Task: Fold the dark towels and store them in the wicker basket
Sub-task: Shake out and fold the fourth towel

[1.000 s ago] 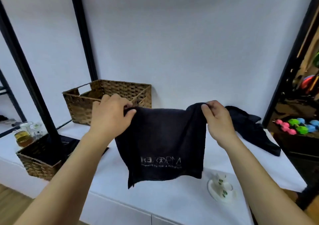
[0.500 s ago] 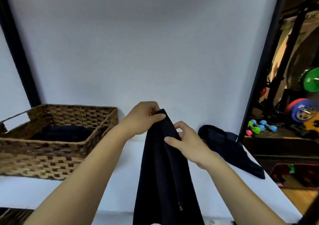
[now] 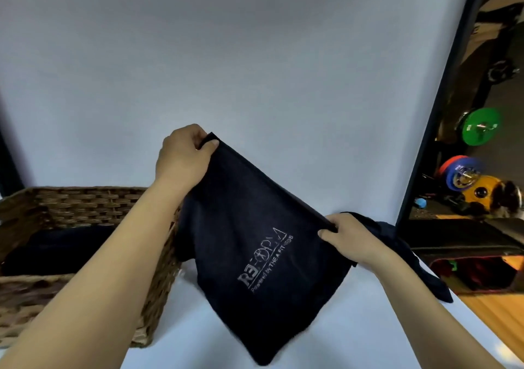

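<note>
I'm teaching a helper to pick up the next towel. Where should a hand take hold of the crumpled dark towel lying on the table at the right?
Probably the raised bunched part of the crumpled towel near the wall, pinched from above. It humps up off the white table there, while its lower tail trails thin toward the table's right edge. The right hand is nearest, though it now holds the printed towel.

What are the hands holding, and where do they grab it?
A dark towel: left hand pinches its raised top corner, right hand grips the lower end of that edge.
</note>
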The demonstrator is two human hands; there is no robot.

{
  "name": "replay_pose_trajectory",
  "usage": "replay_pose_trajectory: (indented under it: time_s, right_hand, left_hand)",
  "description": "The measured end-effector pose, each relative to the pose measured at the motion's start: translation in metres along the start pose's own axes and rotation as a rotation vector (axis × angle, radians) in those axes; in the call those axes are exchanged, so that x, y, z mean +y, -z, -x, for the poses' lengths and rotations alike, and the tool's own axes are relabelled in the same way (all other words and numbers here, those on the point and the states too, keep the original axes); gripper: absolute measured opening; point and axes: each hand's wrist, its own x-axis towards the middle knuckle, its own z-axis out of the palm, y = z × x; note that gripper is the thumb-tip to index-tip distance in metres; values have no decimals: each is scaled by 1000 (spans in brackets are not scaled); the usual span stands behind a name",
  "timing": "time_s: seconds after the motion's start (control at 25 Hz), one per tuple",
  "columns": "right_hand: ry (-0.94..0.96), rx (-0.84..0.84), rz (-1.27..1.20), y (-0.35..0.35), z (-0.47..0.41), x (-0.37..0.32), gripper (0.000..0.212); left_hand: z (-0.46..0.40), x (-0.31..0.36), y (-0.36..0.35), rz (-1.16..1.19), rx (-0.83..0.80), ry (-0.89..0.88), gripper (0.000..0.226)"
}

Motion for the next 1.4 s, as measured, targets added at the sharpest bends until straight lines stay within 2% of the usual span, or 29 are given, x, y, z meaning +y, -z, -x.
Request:
replay_pose_trajectory:
  time_s: [0.16,0.24,0.36,0.44,0.52,0.6,0.72,0.84,0.96,1.08,1.2,1.28,1.4]
  right_hand:
    - [-20,235,14,12,-1,12,17]
    - [-36,312,-106,16,12,13,25]
    - [-169,127,-482,14,39,8,32]
    - [-241,-17,-698,9,60,-1,31]
    - [-269,-58,-866,3,79,-9,30]
    - [-242,-79,-954,-4,98,-11,31]
    - [-160,-60,-993,-13,126,-11,29]
    - [-122,8,-1006,-23,155,-13,16]
    - [-92,-18,-1002,-33,173,-16,9]
    - [-74,23,-975,-37,175,-23,6]
    - [-93,88,-998,-41,170,-29,10]
    - [-125,171,-987,-41,162,-33,10]
    - [-138,306,-881,-40,147,-36,16]
  left_hand:
    - [3,-15,-9,-123,42,4,17]
    - [9,-20,-23,-226,24,-11,19]
    - [41,-14,-56,-413,-86,-73,24]
    - [83,4,-77,-230,-215,-50,22]
    - [137,28,-90,145,-430,-12,17]
    - [188,44,-96,322,-550,-32,14]
    - [235,43,-101,298,-505,-82,20]
    - [262,45,-87,327,-457,16,21]
    - [270,48,-75,495,-441,220,13]
    - [265,54,-68,634,-498,444,7]
    - [250,61,-63,790,-556,651,16]
    - [237,60,-63,822,-508,682,19]
    - [223,57,-66,779,-428,604,22]
